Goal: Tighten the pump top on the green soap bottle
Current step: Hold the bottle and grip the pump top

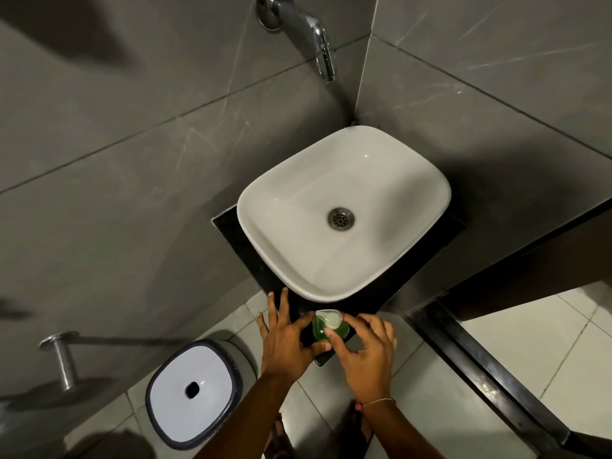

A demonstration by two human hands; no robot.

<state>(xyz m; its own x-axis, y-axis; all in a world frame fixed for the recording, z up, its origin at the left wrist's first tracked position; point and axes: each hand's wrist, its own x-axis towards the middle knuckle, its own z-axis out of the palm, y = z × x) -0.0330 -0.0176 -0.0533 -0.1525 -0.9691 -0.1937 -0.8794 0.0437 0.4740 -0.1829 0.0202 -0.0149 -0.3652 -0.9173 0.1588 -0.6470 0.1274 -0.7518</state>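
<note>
The green soap bottle (320, 328) stands on the near corner of the black counter (251, 260), just in front of the white sink. Its pale pump top (328, 318) faces up at me. My left hand (287, 339) rests against the bottle's left side, thumb touching it, fingers spread over the counter edge. My right hand (366, 346) is at the bottle's right side, with thumb and fingertips pinching around the neck under the pump top. Most of the bottle's body is hidden between my hands.
A white square sink (284, 200) sits on the counter, with a chrome tap (318, 38) on the grey tiled wall above it. A white-lidded bin (193, 392) stands on the floor at lower left, beside a metal wall bar (63, 356). A dark ledge runs along the right.
</note>
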